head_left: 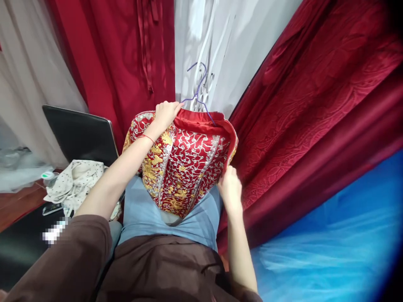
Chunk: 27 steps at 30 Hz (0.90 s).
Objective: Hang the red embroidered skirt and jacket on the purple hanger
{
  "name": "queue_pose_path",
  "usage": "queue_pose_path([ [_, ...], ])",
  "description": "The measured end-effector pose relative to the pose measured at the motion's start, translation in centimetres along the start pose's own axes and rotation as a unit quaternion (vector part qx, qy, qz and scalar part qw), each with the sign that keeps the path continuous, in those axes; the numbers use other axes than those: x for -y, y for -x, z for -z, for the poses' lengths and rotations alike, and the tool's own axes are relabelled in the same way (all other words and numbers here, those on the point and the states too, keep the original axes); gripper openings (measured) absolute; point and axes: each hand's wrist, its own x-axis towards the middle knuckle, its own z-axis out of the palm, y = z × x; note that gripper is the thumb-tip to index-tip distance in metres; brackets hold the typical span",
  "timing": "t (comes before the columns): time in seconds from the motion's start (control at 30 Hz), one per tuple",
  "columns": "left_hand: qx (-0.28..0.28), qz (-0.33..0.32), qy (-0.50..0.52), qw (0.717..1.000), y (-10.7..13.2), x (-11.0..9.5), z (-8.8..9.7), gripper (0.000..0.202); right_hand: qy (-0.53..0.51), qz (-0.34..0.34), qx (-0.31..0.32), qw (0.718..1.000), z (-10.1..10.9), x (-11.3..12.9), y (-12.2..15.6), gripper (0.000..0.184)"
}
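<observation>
Your left hand (166, 112) reaches forward and up, the forearm stretched out from the brown sleeve (75, 251), with a thin red string around the wrist. Its fingers are curled over the top edge of the red embroidered garment (185, 167), at the left side of the neckline, and they pinch the cloth there, close to the purple wire hanger (197, 94). Your right hand (229, 188) is lower, at the right edge of the garment, with the back of the hand toward you and the forearm coming almost straight up from the bottom of the view. Its fingers go behind the red edge, so you cannot see them well; they seem closed on the cloth, but how tightly is hard to tell. The garment hangs in front of you between both hands, over your lap, with silver and gold patterns on the red ground, and its lower part rests on the blue-grey cloth (145, 214) on your knees. The hook of the hanger stands up before the white fabric (226, 37); the lower part of the hanger is hidden inside the garment. On the right hang dark red patterned curtains (315, 117), and below them is blue tulle (330, 235). On the left lies a dotted cloth (78, 180) before a black laptop lid (82, 134); one small spot near your sleeve is blurred.
</observation>
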Motion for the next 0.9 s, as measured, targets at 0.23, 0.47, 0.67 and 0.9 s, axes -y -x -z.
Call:
queue_pose_path([
  [0.23,-0.003,-0.008,0.016,1.000,-0.4,0.7,-0.6,0.056,0.106,-0.085,-0.016,0.991,3.0,-2.9,1.6,0.027],
  [0.47,-0.020,-0.004,0.005,1.000,-0.3,0.4,-1.3,0.057,0.058,-0.234,0.117,0.964,-4.1,-1.2,-0.3,0.041],
  [0.67,-0.025,0.002,0.020,0.999,-0.2,0.3,-1.9,0.058,-0.003,-0.131,0.112,0.985,-6.3,-2.6,-1.0,0.045],
  [0.9,-0.025,0.003,0.029,0.999,-0.3,0.5,-2.2,0.057,0.026,-0.094,0.140,0.985,-8.6,-2.5,-0.8,0.063],
])
